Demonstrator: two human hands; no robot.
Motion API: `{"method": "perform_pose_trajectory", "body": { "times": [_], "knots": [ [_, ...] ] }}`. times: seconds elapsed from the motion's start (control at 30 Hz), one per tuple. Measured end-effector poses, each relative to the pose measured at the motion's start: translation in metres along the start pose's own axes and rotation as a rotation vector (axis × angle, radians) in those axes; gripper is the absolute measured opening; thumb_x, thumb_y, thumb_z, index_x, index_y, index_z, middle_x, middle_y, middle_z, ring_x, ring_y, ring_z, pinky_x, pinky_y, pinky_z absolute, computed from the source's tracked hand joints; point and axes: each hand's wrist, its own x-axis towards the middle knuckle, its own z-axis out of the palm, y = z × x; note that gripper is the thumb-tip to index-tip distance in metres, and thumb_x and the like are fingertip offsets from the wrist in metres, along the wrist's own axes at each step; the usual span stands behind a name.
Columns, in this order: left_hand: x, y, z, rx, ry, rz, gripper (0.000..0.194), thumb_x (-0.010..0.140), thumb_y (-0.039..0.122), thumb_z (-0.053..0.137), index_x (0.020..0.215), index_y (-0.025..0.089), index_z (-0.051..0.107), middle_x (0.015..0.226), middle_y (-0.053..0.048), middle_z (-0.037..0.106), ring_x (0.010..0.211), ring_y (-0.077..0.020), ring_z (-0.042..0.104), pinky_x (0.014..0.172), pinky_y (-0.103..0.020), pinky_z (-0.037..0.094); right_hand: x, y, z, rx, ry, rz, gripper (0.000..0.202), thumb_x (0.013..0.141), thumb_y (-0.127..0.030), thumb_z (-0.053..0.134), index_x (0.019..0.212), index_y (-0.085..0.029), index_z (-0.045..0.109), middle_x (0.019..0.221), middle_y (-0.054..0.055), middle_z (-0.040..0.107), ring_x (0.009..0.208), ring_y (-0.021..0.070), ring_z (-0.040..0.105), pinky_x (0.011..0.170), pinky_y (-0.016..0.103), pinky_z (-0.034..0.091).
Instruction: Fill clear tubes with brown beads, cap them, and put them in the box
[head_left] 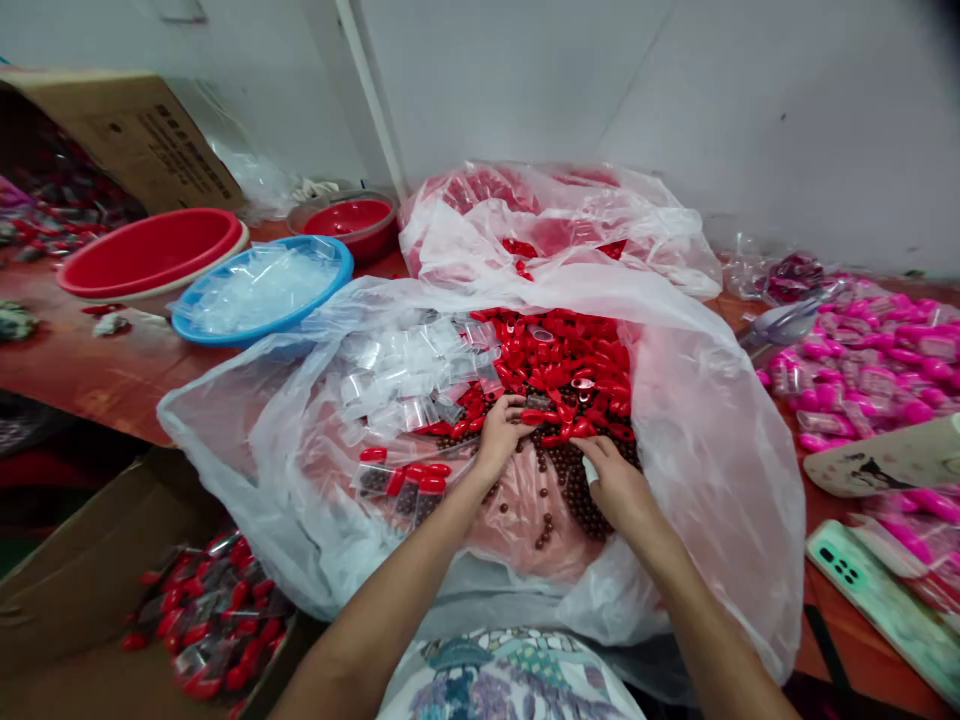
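Head view: a large clear plastic bag [697, 420] lies open on the table. Inside it, the left hand [501, 432] rests on the red caps [577, 365] with fingers curled; what it grips cannot be told. The right hand [616, 483], just beside, pinches a small clear piece over the brown beads [559, 500]. Filled red-capped packets [405, 485] lie left of the hands, within the bag.

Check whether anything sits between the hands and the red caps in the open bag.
Nothing visible does. The left hand and right hand already rest at the red caps, over brown beads.
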Motion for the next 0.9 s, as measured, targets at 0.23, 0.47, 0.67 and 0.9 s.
{"method": "perform_pose_trajectory", "body": {
  "times": [0.23, 0.47, 0.67, 0.9],
  "knots": [
    [-0.05, 0.03, -0.016, -0.175, -0.074, -0.18, 0.048, 0.058, 0.018, 0.077, 0.103, 0.017, 0.06, 0.096, -0.005, 0.065, 0.073, -0.0138, 0.063, 0.064, -0.028, 0.055, 0.002, -0.009, -0.01, 0.015, 0.041, -0.06, 0.07, 0.063, 0.004, 0.036, 0.126, -0.022, 0.048, 0.124, 0.008, 0.049, 0.109, 0.0202, 0.054, 0.09, 0.029, 0.043],
    [-0.087, 0.048, -0.035, -0.205, -0.066, -0.265, 0.048, 0.062, 0.016, 0.075, 0.107, 0.018, 0.06, 0.095, -0.005, 0.067, 0.065, -0.0118, 0.065, 0.063, -0.025, 0.055, 0.015, -0.028, -0.006, -0.127, -0.114, -0.097, 0.051, 0.076, -0.005, 0.042, 0.121, -0.026, 0.055, 0.11, 0.006, 0.061, 0.098, 0.0197, 0.059, 0.084, 0.028, 0.042],
    [-0.1, 0.042, -0.052, -0.199, -0.053, -0.235, 0.043, 0.064, 0.016, 0.074, 0.105, 0.017, 0.061, 0.094, -0.005, 0.067, 0.07, -0.0118, 0.065, 0.066, -0.022, 0.052, 0.009, -0.035, 0.006, -0.231, -0.239, -0.134, 0.047, 0.079, -0.012, 0.047, 0.123, -0.027, 0.055, 0.102, 0.009, 0.058, 0.083, 0.0206, 0.061, 0.071, 0.028, 0.042],
    [-0.111, 0.041, -0.054, -0.27, -0.103, -0.254, 0.04, 0.06, 0.014, 0.075, 0.098, 0.014, 0.064, 0.092, -0.005, 0.066, 0.076, -0.0128, 0.063, 0.07, -0.024, 0.052, -0.002, -0.029, 0.016, -0.172, -0.291, -0.217, 0.052, 0.076, -0.025, 0.06, 0.127, -0.024, 0.052, 0.118, 0.014, 0.051, 0.102, 0.0264, 0.055, 0.087, 0.035, 0.041]
  ]
}}
